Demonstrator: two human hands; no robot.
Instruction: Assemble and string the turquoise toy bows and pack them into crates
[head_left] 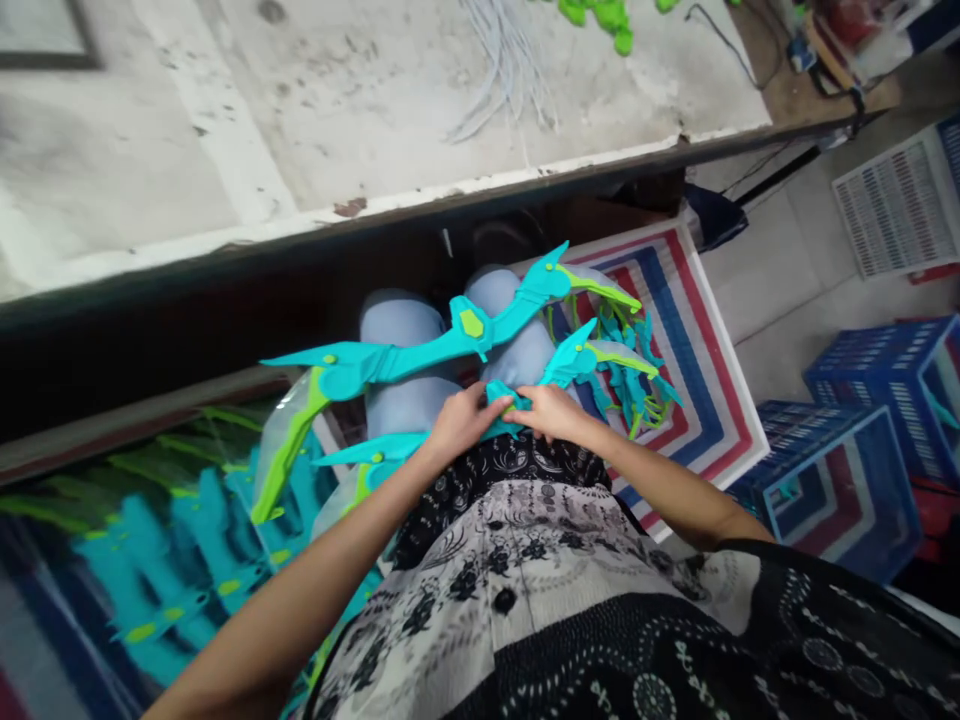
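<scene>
Across the lap lies a turquoise bow-shaped plastic part (pixel 420 352) with green tips and a green centre piece. Closer to the body is a second turquoise bow-shaped part (pixel 568 362), its middle partly hidden by the fingers. My left hand (pixel 466 420) grips that nearer part at its centre from the left side. From the right, my right hand (pixel 553 412) pinches the same centre, its fingertips nearly meeting those of the left hand.
A worn white table (pixel 315 120) spans the top, with pale strands (pixel 506 70) and green pieces (pixel 604 18). Many turquoise parts (pixel 202 560) fill the lower left. A striped container (pixel 697 350) holds more parts at right, beside blue crates (pixel 832 490).
</scene>
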